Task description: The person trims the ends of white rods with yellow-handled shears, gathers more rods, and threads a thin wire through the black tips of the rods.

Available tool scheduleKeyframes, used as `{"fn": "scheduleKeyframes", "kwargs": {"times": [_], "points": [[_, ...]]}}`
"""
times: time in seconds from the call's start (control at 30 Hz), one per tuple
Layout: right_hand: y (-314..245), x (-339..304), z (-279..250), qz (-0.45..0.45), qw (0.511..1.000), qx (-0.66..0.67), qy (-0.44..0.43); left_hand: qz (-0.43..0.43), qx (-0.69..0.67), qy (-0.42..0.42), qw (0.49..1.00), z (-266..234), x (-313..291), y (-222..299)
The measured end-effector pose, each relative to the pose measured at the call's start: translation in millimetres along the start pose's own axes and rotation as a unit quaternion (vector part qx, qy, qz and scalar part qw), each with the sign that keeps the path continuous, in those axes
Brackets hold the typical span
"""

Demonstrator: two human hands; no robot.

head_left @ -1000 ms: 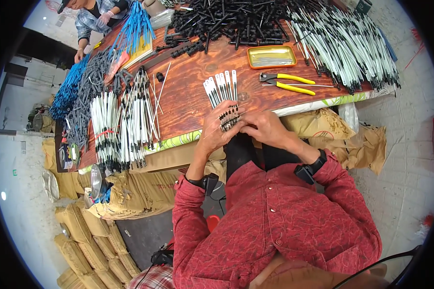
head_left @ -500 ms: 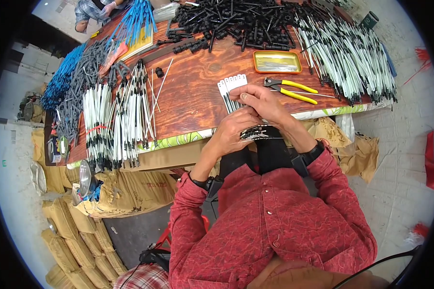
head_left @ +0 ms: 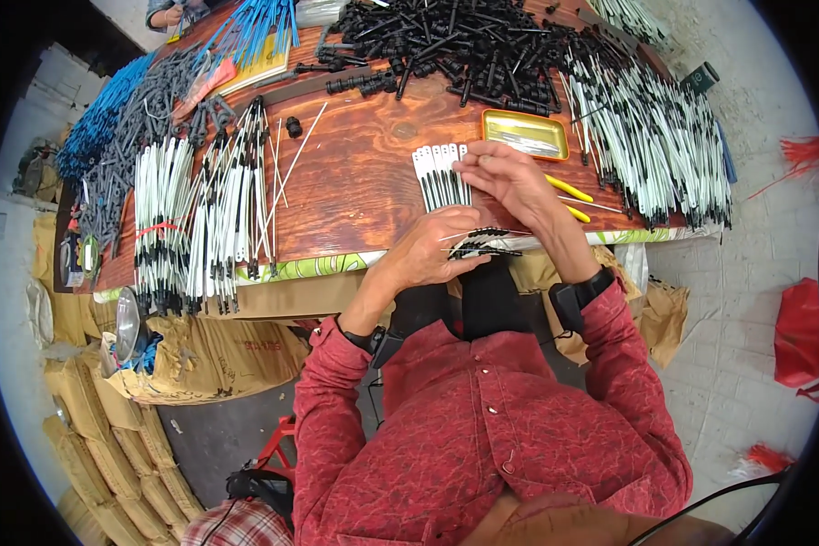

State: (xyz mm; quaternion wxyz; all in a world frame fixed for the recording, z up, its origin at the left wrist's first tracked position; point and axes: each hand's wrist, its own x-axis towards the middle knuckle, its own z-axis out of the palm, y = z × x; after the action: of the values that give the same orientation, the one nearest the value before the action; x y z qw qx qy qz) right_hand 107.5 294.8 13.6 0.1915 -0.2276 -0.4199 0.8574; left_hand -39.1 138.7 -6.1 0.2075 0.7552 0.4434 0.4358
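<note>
My left hand [head_left: 428, 247] is closed round a fanned bunch of thin white-and-black strips [head_left: 439, 164] at the table's near edge. Their broad white ends, each with small dark holes, spread side by side over the wood. Dark lower ends [head_left: 485, 244] stick out below the hand, above my lap. My right hand [head_left: 516, 189] is beside the fan, thumb and fingertips pinching the rightmost strip near its white end. Yellow-handled pliers [head_left: 569, 189] lie just beyond the right hand, which partly covers them.
More white-and-black strips lie in piles at left [head_left: 162, 223] and right [head_left: 669, 136]. Black plastic parts [head_left: 464, 45] are heaped at the back, near a yellow tray [head_left: 524, 134] of thin pins. Grey parts [head_left: 146, 118] and blue strips [head_left: 105, 114] lie far left. Another person's hand [head_left: 166, 16] shows at the top.
My right hand has pulled back from over the left hand to the fan's right side. More of the strips show now. The whole view has shifted slightly.
</note>
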Motion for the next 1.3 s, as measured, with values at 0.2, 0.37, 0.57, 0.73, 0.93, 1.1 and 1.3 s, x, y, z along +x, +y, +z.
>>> {"fn": "scheduleKeyframes", "kwargs": {"times": [0.2, 0.37, 0.57, 0.73, 0.93, 1.1, 1.3], "points": [[-10, -7, 5, -0.022, 0.992, -0.113, 0.057, -0.014, -0.034, -0.006, 0.999, -6, 2, 3], [5, -1, 9, -0.020, 0.987, -0.156, 0.022, -0.002, -0.006, 0.003, 1.000, -3, -12, 6], [-37, -13, 3, -0.104, 0.936, -0.331, 0.068, 0.020, -0.038, -0.019, 0.999, 4, -38, 25], [-65, -2, -38, -0.262, 0.618, -0.724, 0.159, 0.053, 0.014, -0.009, 0.998, 13, -53, 28], [-69, 5, -49, -0.193, 0.521, -0.822, 0.127, 0.095, 0.092, 0.005, 0.991, 29, -64, 18], [-69, 12, -56, -0.218, 0.536, -0.806, 0.126, 0.100, 0.114, 0.013, 0.988, 30, -62, 18], [-68, 7, -54, -0.270, 0.557, -0.767, 0.170, 0.087, 0.104, 0.008, 0.991, 30, -64, 22]]}}
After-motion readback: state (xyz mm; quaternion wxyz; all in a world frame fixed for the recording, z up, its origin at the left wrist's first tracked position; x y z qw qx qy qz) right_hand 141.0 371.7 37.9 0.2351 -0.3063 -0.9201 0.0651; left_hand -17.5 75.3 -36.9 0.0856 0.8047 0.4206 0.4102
